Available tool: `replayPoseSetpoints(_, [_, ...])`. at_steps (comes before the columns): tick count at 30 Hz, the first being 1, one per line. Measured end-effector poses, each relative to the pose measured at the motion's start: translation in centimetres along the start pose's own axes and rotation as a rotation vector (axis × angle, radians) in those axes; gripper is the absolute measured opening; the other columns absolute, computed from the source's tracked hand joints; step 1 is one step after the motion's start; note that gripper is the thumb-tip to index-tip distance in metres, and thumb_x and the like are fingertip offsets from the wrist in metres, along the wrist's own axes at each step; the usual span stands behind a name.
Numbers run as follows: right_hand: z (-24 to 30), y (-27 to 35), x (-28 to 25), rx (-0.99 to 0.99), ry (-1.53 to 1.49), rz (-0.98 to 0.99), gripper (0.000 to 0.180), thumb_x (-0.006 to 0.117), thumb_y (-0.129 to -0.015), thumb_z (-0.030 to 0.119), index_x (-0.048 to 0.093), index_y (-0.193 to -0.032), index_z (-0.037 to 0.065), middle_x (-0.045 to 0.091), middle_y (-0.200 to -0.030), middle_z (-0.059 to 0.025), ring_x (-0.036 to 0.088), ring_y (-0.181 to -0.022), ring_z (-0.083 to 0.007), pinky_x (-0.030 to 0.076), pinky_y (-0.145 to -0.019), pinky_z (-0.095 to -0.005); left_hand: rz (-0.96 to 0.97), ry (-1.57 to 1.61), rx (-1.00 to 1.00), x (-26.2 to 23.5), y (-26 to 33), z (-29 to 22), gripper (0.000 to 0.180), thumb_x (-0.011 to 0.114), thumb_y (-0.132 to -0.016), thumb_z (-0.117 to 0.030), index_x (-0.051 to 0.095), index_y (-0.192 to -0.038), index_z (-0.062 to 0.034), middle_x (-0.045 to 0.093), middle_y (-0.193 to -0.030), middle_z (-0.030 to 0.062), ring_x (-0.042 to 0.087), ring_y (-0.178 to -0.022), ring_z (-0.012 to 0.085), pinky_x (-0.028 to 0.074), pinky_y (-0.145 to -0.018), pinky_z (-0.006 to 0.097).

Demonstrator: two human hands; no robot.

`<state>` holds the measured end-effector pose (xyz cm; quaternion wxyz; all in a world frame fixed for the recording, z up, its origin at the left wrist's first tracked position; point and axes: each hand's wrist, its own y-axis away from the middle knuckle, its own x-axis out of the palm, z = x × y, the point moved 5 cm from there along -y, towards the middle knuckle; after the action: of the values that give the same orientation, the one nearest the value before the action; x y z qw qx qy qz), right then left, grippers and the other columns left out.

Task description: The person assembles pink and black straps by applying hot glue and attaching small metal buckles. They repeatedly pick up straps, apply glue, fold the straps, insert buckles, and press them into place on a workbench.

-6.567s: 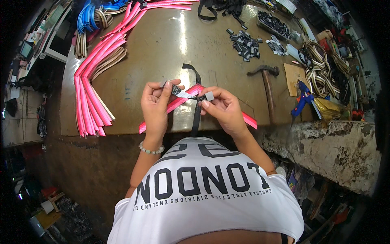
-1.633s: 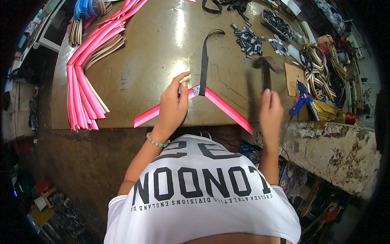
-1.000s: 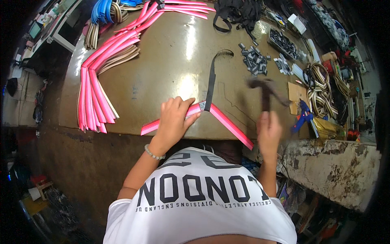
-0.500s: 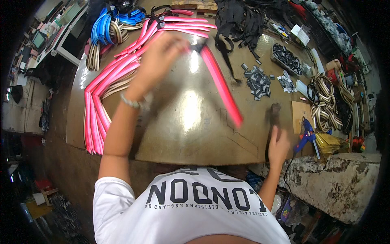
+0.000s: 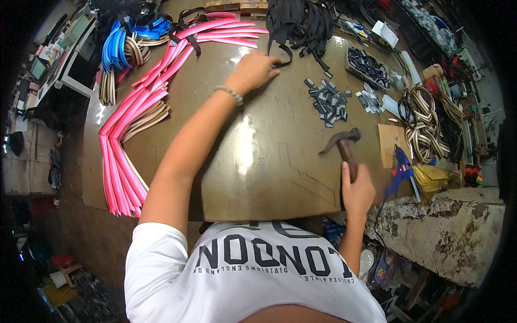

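Black straps [image 5: 288, 21] run long and away, just past the nearer left hand [image 5: 256, 72]; can't tell if it pinches. Right hand [image 5: 359, 191] wraps the hammer [image 5: 346, 152].

Right of the right hand [image 5: 359, 192] gripping the hammer [image 5: 347, 153], a glue gun [image 5: 400, 168]; ahead on the table [image 5: 269, 185], heaped pieces [image 5: 329, 102], then straps [image 5: 301, 27] beside the left hand [image 5: 254, 72]; far left, piled strips [image 5: 119, 123].
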<state>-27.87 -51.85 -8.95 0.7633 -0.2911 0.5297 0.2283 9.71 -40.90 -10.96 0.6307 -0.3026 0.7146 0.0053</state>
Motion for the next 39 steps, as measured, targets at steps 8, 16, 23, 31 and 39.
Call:
replayPoseSetpoints(8, [6.6,1.4,-3.9,-0.355,-0.202,-0.119,0.045,0.069,-0.086,0.013,0.058,-0.129,0.007,0.052,-0.127,-0.0166,0.050,-0.116,-0.0370,0.041,-0.098,-0.0462,0.119,0.383,-0.014,-7.1,11.2,-9.2,0.020,0.062,-0.090,-0.017,0.065,-0.107,-0.0074,0.067,-0.093,0.0191,0.065,-0.084,0.0382,0.052,-0.075,0.045])
replayPoseSetpoints(16, [16.1,5.6,1.7,-0.741,-0.545,0.431,0.036,0.070,-0.083,0.010,0.060,-0.117,0.003,0.065,-0.099,-0.0110,0.062,-0.090,-0.0284,0.051,-0.076,-0.0363,0.113,0.435,-0.148,-11.2,21.7,-13.7,0.019,0.067,-0.090,-0.013,0.065,-0.108,-0.0070,0.053,-0.070,0.0111,0.055,-0.061,0.0242,0.046,-0.057,0.035])
replayPoseSetpoints(23, [15.4,6.3,6.0,0.309,-1.575,0.957,0.023,0.063,-0.098,0.022,0.052,-0.102,0.003,0.066,-0.074,-0.0047,0.058,-0.054,-0.0067,0.044,-0.047,-0.0178,-0.024,1.052,-0.880,-7.7,26.8,-16.1,0.020,0.077,-0.087,-0.018,0.069,-0.097,-0.0027,0.032,-0.063,-0.0083,0.030,-0.060,0.0023,0.025,-0.053,0.021])
replayPoseSetpoints(31, [15.8,3.2,7.9,0.146,-1.540,1.207,0.034,0.078,-0.084,0.015,0.059,-0.110,0.002,0.064,-0.082,-0.0003,0.052,-0.060,-0.0053,0.040,-0.052,-0.0190,0.250,0.940,-0.728,-9.5,27.7,-15.8,0.025,0.069,-0.092,-0.020,0.068,-0.083,0.0028,0.038,-0.057,-0.0043,0.032,-0.055,0.0042,0.027,-0.048,0.026])
replayPoseSetpoints(39, [21.0,-10.8,10.4,-0.508,-1.023,0.786,0.031,0.079,-0.084,0.026,0.072,-0.101,0.001,0.067,-0.083,-0.0001,0.058,-0.071,-0.0087,0.047,-0.064,-0.0244,0.257,0.642,-0.583,-8.4,27.1,-16.8,0.027,0.071,-0.089,-0.027,0.069,-0.081,-0.0012,0.048,-0.055,0.0045,0.045,-0.051,0.0184,0.038,-0.050,0.036])
